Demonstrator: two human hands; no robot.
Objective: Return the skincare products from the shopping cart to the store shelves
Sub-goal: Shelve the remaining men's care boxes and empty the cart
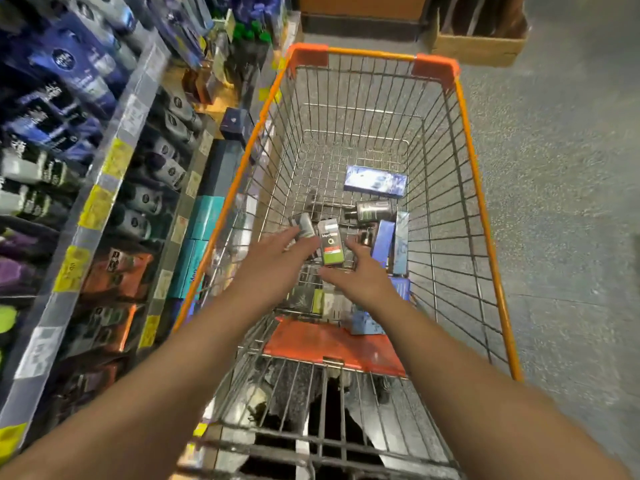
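Store aisle, grey speckled floor (554, 168), shelves (104, 174) of dark bottles and boxes running down the left. Orange-rimmed wire cart (465, 140) parked just beside the shelving, presumably so each return is a short reach left. Green-and-white box (331, 244) down in the cart basket, near the handle end, on the wire floor among other products. Long axis roughly along the cart's length, printed face up, white end pointing away toward the cart's far end, green end toward the person. Left hand (277, 252) at its left edge, right hand (360, 271) at its lower right; both with fingers spread and straight, gripping nothing yet, contact with the box not clear. Looks like the reach-in for a two-sided pickup. Around it: dark bottle (372, 209) lying on its side, blue box (375, 181) further up, tall blue boxes (391, 242) leaning at the right, more packs under the wrists. Many items left, so task likely early to midway.
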